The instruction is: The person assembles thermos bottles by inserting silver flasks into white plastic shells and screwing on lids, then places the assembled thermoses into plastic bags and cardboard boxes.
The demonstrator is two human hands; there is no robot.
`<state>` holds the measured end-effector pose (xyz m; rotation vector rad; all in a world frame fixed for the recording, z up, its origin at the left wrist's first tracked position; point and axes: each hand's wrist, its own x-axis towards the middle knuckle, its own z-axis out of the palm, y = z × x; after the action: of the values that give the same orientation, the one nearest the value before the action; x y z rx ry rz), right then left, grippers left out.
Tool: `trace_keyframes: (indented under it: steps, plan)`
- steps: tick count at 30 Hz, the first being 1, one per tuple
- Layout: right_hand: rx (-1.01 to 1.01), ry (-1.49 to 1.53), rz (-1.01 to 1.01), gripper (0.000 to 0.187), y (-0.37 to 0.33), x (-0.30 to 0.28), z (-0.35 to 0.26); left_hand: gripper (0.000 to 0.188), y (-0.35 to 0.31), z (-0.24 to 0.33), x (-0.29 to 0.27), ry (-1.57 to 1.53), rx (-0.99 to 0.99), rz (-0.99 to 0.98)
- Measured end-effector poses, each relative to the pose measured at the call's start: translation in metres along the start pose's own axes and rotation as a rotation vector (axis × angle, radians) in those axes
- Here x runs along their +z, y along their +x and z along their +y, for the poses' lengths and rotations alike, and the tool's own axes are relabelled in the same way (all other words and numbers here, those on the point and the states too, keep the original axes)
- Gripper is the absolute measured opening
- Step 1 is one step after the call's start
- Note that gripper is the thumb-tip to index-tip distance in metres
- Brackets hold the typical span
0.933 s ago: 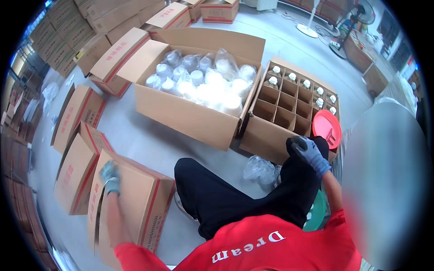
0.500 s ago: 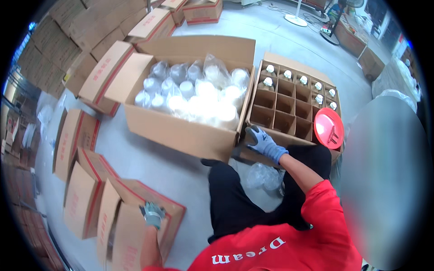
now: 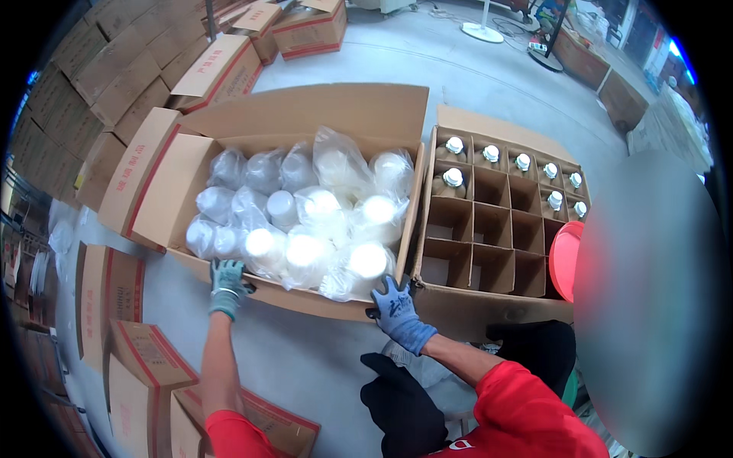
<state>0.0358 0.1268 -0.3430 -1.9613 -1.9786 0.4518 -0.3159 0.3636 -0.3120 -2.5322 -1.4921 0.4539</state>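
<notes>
A large open cardboard box [image 3: 305, 301] stands in front of me, full of plastic-wrapped white containers [image 3: 263, 248]. My left hand [image 3: 227, 286], in a green work glove, hooks its fingers over the near wall toward the left corner. At the near right corner, my right hand [image 3: 400, 314], in a blue glove, grips the same wall. Beside it on the right is a second open box with cardboard dividers [image 3: 492, 252]; several bottles with white caps [image 3: 522, 162] fill its far cells and part of its sides. A red plastic dish [image 3: 563, 259] rests at its right side.
Several flattened or part-folded cartons [image 3: 145, 359] lean at the lower left. More boxes [image 3: 309, 29] stand at the back, with stacked cartons [image 3: 114, 72] along the left. Clear plastic bags [image 3: 439, 374] lie by my legs. A white stand base [image 3: 482, 32] is on the far floor.
My left hand has gone from the folded cartons up to the box of wrapped containers. My right hand has moved left from the divided box to that box's corner. The view has shifted.
</notes>
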Motion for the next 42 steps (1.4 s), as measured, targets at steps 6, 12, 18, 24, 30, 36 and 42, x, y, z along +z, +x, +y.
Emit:
trace_keyframes:
  steps: [6, 12, 18, 24, 30, 36, 42]
  plan:
    - [0.030, -0.004, -0.025, 0.030, 0.059, -0.027, 0.031, 0.054, 0.055, 0.002, 0.002, -0.099, 0.044, 0.098]
    - [-0.134, -0.269, -0.002, 0.041, 0.158, -0.041, 0.125, 0.053, 0.087, 0.040, 0.000, -0.016, -0.080, 0.117]
    - [-0.201, -0.385, -0.058, 0.057, 0.231, -0.118, 0.245, 0.050, 0.061, 0.165, -0.019, -0.188, 0.057, 0.375]
    - [-0.202, -0.575, -0.197, 0.031, 0.251, -0.121, 0.302, 0.050, -0.001, 0.276, -0.049, -0.306, 0.092, 0.341]
    - [-0.149, -0.440, 0.205, 0.064, 0.205, -0.098, 0.260, 0.037, -0.026, 0.353, -0.091, -0.394, -0.039, -0.134]
    - [-0.305, 0.015, 0.313, 0.063, 0.070, -0.119, 0.176, 0.040, -0.078, 0.363, -0.088, -0.487, 0.062, 0.084]
    - [0.069, 0.406, -0.786, 0.046, -0.166, -0.048, 0.112, 0.068, -0.205, 0.318, -0.046, -1.072, -0.150, -0.118]
